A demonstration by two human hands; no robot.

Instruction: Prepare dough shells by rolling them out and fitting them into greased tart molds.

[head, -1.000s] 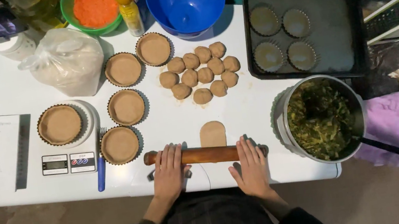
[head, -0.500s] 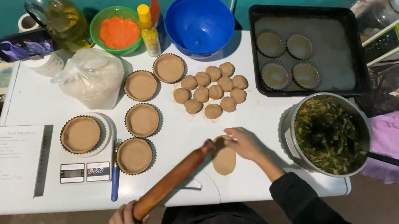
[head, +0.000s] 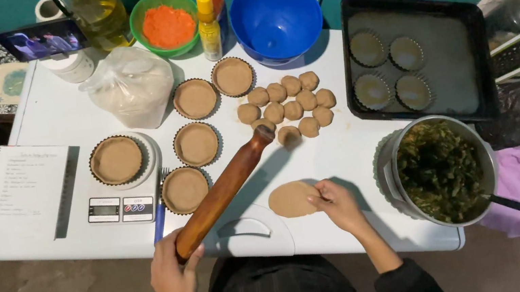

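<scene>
My left hand (head: 173,276) grips the near end of a wooden rolling pin (head: 225,191), which is lifted off the white table (head: 344,154) and points diagonally up toward the dough balls (head: 289,109). My right hand (head: 337,204) rests its fingers on the right edge of a flattened round of brown dough (head: 290,199) lying on the table near the front edge. Several dough-lined tart cases (head: 196,143) stand left of the pin.
A kitchen scale (head: 122,187) carries one lined case, beside a notebook (head: 23,191). A pot of green filling (head: 442,170) with a ladle stands right. A black baking tray (head: 453,62) holds several cases. Blue bowl (head: 275,17), orange-filled green bowl (head: 167,22) and flour bag (head: 131,86) at back.
The pin, rolled under both hands a second ago, is now lifted in my left hand alone. My right hand moved onto the flattened dough, which is wider than before.
</scene>
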